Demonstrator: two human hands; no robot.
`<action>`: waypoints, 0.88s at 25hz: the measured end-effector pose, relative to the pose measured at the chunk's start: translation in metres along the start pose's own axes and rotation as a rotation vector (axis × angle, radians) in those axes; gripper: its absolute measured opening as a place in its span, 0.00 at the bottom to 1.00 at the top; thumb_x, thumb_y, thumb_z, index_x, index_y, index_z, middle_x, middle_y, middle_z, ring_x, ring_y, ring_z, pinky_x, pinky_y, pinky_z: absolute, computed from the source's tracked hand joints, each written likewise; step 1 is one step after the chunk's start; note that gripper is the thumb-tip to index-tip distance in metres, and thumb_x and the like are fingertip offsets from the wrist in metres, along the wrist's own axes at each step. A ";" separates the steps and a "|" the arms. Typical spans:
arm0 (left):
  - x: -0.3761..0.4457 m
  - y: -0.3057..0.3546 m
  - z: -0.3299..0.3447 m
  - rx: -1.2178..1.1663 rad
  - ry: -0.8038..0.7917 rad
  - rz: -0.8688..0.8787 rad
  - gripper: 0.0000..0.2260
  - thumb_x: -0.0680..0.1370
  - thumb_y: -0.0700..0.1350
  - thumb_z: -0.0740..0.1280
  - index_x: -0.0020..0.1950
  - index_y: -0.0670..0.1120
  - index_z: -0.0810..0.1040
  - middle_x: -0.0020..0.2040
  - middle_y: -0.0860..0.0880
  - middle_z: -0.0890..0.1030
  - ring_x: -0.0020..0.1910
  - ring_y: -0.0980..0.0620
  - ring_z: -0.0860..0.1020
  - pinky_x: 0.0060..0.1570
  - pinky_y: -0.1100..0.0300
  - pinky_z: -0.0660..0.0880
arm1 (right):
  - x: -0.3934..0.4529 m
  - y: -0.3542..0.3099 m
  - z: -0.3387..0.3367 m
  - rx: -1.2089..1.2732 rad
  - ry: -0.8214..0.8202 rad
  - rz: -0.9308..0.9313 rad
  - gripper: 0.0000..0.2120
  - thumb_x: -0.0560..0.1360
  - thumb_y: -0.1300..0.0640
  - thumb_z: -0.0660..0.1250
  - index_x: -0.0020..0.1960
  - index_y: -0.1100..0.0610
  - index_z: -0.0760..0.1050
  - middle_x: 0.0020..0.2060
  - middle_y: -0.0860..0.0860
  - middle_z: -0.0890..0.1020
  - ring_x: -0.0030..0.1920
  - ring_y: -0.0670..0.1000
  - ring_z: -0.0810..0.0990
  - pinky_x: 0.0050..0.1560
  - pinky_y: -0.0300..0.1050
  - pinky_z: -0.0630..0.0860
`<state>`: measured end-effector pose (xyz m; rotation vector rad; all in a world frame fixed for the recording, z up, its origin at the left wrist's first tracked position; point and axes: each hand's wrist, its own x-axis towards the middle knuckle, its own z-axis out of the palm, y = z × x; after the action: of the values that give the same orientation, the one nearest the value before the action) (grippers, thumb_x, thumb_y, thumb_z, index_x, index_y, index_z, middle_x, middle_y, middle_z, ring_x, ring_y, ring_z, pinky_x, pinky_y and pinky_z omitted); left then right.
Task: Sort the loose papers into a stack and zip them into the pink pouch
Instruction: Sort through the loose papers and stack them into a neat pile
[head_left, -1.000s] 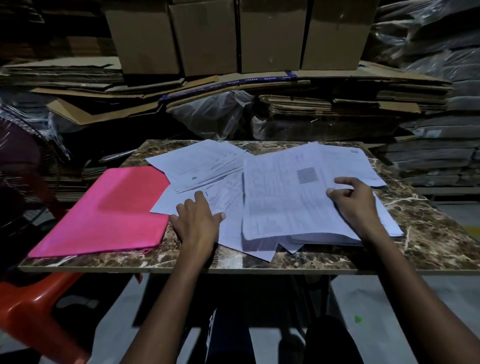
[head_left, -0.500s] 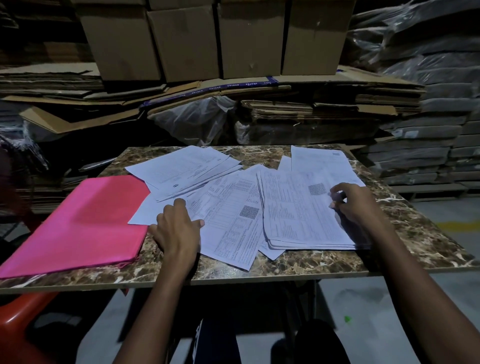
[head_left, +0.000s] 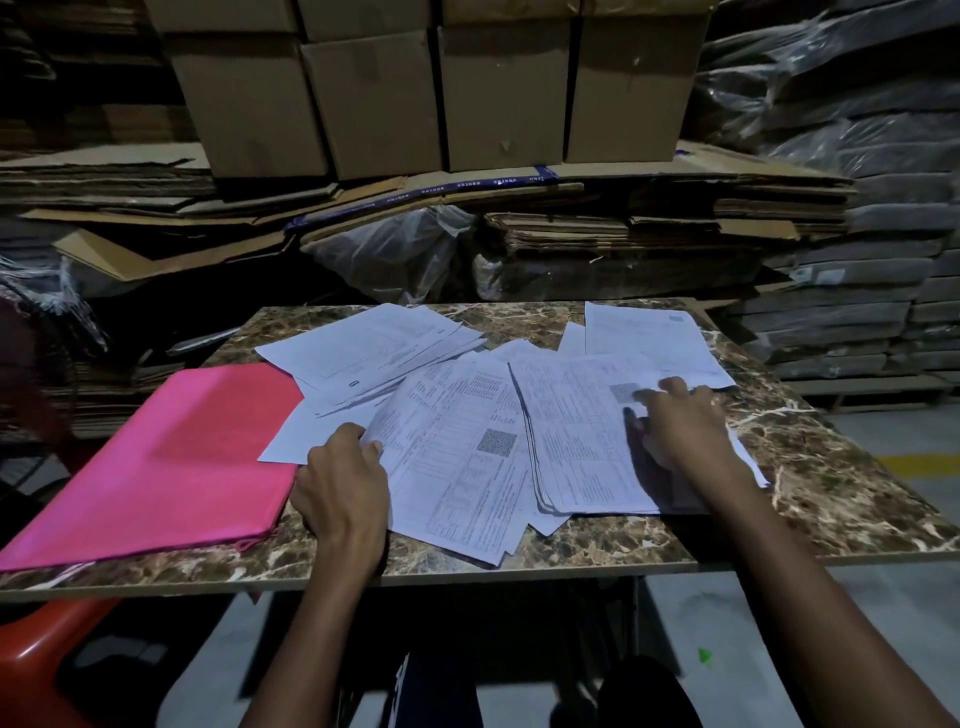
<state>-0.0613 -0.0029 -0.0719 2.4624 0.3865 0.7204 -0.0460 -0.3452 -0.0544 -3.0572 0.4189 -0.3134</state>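
Observation:
The pink pouch (head_left: 156, 467) lies flat on the left of the marble table (head_left: 831, 509), its zip pull at the near right corner. White printed papers are spread over the middle and right. My right hand (head_left: 680, 431) presses with spread fingers on a thick stack of papers (head_left: 571, 447). My left hand (head_left: 340, 483) rests palm down on a blank sheet, its thumb touching the left edge of a loose printed sheet (head_left: 457, 467). More sheets fan out at the back left (head_left: 363, 353), and one sheet (head_left: 644, 338) lies at the back right.
Behind the table, cardboard boxes (head_left: 374, 93) stand on piles of flattened cardboard (head_left: 675, 208). Plastic-wrapped bundles (head_left: 857, 130) fill the right side. An orange chair (head_left: 31, 660) sits at the lower left. Some papers overhang the table's near edge.
The stack my right hand held raised at its edge now lies flat, and the hand's fingers have spread over it. My left hand shifted slightly to the printed sheet's edge.

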 end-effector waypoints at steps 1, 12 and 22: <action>0.000 -0.001 -0.002 0.009 0.011 0.004 0.06 0.79 0.44 0.71 0.52 0.42 0.82 0.43 0.38 0.84 0.43 0.34 0.81 0.36 0.52 0.69 | -0.009 -0.018 -0.006 0.082 0.019 -0.071 0.19 0.82 0.48 0.63 0.71 0.51 0.74 0.69 0.57 0.73 0.66 0.64 0.71 0.63 0.58 0.72; -0.008 -0.036 -0.028 -0.302 0.217 0.010 0.04 0.80 0.43 0.69 0.50 0.43 0.81 0.37 0.42 0.82 0.35 0.41 0.79 0.33 0.53 0.72 | -0.052 -0.144 -0.019 0.768 -0.237 -0.298 0.34 0.78 0.48 0.72 0.79 0.55 0.63 0.70 0.56 0.75 0.64 0.54 0.79 0.53 0.43 0.72; -0.003 -0.041 -0.036 -0.834 0.287 -0.294 0.03 0.82 0.45 0.66 0.54 0.47 0.76 0.50 0.49 0.78 0.52 0.47 0.77 0.47 0.55 0.74 | -0.045 -0.159 -0.018 1.166 -0.297 -0.071 0.23 0.77 0.51 0.73 0.68 0.56 0.72 0.48 0.56 0.86 0.49 0.55 0.85 0.53 0.57 0.82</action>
<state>-0.0890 0.0448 -0.0708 1.4923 0.4295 0.8820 -0.0504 -0.1806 -0.0352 -1.9220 0.0475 -0.0480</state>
